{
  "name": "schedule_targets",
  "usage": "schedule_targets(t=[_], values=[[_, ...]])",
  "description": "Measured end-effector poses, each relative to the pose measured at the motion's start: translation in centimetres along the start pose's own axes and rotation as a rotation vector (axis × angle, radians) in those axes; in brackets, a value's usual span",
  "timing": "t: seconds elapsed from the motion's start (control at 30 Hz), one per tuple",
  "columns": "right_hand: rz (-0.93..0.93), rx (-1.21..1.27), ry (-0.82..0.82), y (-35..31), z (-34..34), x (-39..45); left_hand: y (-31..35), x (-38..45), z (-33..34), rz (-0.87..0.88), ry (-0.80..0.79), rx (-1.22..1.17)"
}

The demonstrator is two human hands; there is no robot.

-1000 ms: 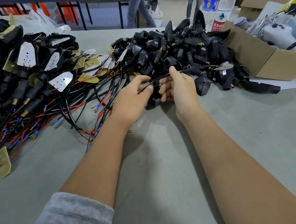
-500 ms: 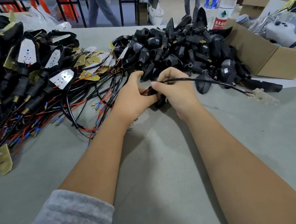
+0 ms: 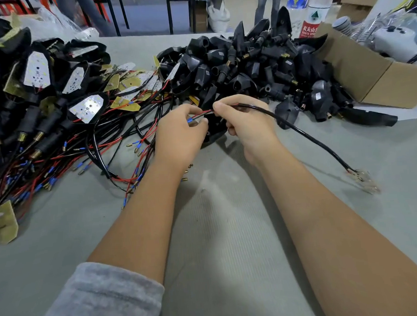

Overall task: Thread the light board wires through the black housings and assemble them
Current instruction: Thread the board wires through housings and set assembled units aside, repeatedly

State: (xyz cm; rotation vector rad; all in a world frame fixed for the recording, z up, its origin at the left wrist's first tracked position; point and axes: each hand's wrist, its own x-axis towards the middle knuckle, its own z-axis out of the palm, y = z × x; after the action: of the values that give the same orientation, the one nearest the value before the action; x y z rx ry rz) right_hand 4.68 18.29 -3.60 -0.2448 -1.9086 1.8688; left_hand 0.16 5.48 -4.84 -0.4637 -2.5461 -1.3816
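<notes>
Item: my left hand [image 3: 178, 132], pinching the red and blue wire ends [image 3: 198, 116]. My right hand [image 3: 245, 120], gripping the black cable [image 3: 299, 133]; its light board [image 3: 363, 180] lies on the tabletop [image 3: 233, 242]. Black housing [image 3: 215, 130] between my hands. Housing pile [image 3: 257, 63] behind.

Two plastic water bottles [image 3: 311, 7] stand behind an open cardboard box [image 3: 369, 72] on the grey table [image 3: 233, 242].

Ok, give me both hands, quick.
Left hand: pinches the red and black wire ends.
Right hand: pinches the black cable, near the housing.
</notes>
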Motion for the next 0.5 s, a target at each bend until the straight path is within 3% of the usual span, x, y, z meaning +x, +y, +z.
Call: schedule_targets(t=[0.1, 0.27, 0.5], values=[[-0.005, -0.017, 0.01, 0.3, 0.2, 0.0, 0.1, -0.1, 0.0, -0.01, 0.002, -0.004], [0.107, 0.18, 0.062, 0.3, 0.2, 0.3, -0.1, 0.2, 0.1, -0.067, 0.048, -0.094], [0.116, 0.418, 0.074, -0.2, 0.4, 0.2, -0.8, 1.0, -0.3, -0.15, 0.155, -0.176]])
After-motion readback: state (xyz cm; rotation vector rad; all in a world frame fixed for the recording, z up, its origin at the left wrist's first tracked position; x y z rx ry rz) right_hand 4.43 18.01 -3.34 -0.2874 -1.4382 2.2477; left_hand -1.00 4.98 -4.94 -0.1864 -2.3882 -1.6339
